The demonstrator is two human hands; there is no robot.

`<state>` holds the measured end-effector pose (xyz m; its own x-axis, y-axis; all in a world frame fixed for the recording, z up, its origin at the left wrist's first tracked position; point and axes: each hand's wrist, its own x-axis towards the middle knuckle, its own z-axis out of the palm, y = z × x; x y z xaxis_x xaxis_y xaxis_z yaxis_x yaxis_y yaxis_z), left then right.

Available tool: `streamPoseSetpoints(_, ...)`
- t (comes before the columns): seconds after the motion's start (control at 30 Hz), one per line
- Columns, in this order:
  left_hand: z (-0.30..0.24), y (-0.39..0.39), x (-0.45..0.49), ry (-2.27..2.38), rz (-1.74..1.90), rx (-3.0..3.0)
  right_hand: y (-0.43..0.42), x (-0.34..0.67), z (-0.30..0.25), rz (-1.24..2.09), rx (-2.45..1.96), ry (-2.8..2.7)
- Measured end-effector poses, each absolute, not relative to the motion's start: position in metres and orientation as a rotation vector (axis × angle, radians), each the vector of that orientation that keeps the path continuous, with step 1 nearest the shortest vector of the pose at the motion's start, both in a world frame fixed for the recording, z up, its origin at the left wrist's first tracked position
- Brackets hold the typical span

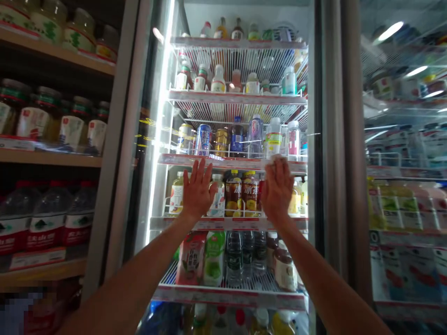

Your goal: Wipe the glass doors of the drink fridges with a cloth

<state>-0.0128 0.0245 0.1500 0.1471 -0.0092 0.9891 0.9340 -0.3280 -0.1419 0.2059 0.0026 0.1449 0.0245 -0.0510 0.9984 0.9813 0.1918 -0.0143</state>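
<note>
Both arms reach up toward the glass door (223, 104) of a lit drinks cooler. My left hand (198, 190) lies flat with spread fingers against the glass, in front of the shelf of bottled drinks, and holds nothing. To its right, my right hand (278, 190) is pressed at about the same height, a little blurred. A crumpled whitish cloth (274, 159) shows at its fingertips, mostly hidden under the hand. Behind the glass between the hands stand brown iced-tea bottles (233, 193). Cans (203, 139) and other bottles fill the shelf above.
Wooden shelves (52, 159) with jars and large red-labelled water bottles (47, 218) stand at the left. A metal door frame (344, 153) separates this cooler from another glass-fronted cooler (405, 158) on the right. Lower inside are green-labelled water bottles (234, 258).
</note>
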Motion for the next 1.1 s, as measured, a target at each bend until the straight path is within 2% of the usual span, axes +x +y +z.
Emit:
streamPoseSetpoints(0.17,0.143,0.025,-0.019,-0.89,-1.306,-1.503,0.003,0.152,0.129,-1.231,-0.879,-1.539)
streamPoseSetpoints(0.4,0.08,0.013,-0.023,-0.908,-1.237,-1.54,0.005,0.258,0.11,-1.094,-1.007,-1.069)
streamPoseSetpoints(0.5,0.066,0.014,-0.018,-0.94,-1.266,-1.515,0.005,0.242,0.103,-1.077,-0.978,-1.094)
streamPoseSetpoints(0.7,0.069,0.018,-0.017,-0.911,-1.283,-1.498,0.002,0.161,0.087,-1.198,-0.811,-1.522)
streamPoseSetpoints(0.8,0.068,0.018,-0.018,-0.901,-1.282,-1.493,0.0,0.197,0.085,-1.222,-0.851,-1.482)
streamPoseSetpoints(0.93,0.066,0.018,-0.015,-0.932,-1.302,-1.498,0.0,0.266,0.087,-1.1,-0.998,-1.096)
streamPoseSetpoints(1.0,0.067,0.019,-0.013,-0.946,-1.314,-1.5,0.0,0.268,0.084,-1.089,-0.987,-1.063)
streamPoseSetpoints(1.1,0.067,0.018,-0.011,-0.954,-1.328,-1.512,-0.002,0.228,0.063,-1.165,-0.897,-1.325)
